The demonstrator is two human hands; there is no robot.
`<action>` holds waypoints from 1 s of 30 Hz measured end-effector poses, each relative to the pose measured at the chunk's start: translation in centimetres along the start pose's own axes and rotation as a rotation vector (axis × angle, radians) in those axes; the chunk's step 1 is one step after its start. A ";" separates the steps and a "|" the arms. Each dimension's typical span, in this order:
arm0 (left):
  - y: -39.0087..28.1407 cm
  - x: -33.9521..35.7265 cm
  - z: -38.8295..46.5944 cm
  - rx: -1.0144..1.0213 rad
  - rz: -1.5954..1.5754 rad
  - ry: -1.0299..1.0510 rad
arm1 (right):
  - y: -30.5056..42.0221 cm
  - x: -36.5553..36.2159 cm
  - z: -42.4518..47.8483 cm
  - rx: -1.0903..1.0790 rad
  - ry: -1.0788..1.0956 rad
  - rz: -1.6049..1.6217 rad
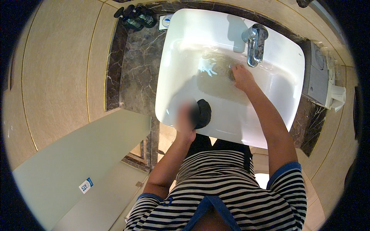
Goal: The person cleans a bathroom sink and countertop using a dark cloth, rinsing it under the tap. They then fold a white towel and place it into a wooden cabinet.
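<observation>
A white ceramic washbasin (pixel 225 115) lies before me, with shallow cloudy water (pixel 216 83) over its floor. My left hand (pixel 185 119) is at the near left rim, partly blurred. It holds a dark, rough-looking thing (pixel 204 114), perhaps a cloth or sponge; the blur hides part of it. My right hand (pixel 242 76) reaches down to the water below the chrome faucet (pixel 255 44). Its fingertips touch something dark at the basin floor, too hidden to name. A bright bluish-white patch of light (pixel 206 67) shows on the water to the left of that hand.
Black pump bottles (pixel 138 18) stand at the back left of the dark marble counter (pixel 141 66). Beside them is a small white packet (pixel 165 22). A grey box (pixel 316 72) and white tissue (pixel 337 96) sit to the right. A frosted glass panel (pixel 86 161) is at lower left.
</observation>
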State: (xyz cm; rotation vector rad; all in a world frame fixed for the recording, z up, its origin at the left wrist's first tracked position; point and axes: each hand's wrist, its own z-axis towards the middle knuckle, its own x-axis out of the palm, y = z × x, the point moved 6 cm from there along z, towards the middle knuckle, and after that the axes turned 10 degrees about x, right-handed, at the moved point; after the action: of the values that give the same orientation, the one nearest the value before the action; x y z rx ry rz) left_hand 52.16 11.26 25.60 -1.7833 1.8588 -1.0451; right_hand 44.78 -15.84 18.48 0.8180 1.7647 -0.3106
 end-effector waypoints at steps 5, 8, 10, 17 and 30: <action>0.0 0.6 -0.2 -0.021 0.000 -0.024 | -0.1 0.5 0.2 -0.016 0.032 -0.046; -0.1 1.0 -0.4 -0.026 -0.009 -0.026 | 0.2 0.1 0.4 -0.044 -0.034 -0.079; -0.2 1.2 -0.5 -0.020 -0.016 -0.023 | 0.4 -0.3 0.4 -0.046 -0.054 -0.097; -0.8 0.9 -0.8 0.001 -0.008 -0.032 | -0.4 -0.9 0.6 0.013 0.028 0.003; -0.7 1.3 -1.0 -0.007 0.031 -0.010 | -0.7 -1.9 -1.3 0.052 -0.068 0.101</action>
State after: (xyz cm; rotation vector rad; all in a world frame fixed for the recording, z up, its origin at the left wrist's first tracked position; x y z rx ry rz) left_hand 51.76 10.35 27.02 -1.7545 1.8803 -1.0180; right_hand 43.68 -16.31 20.55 0.9204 1.6521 -0.3145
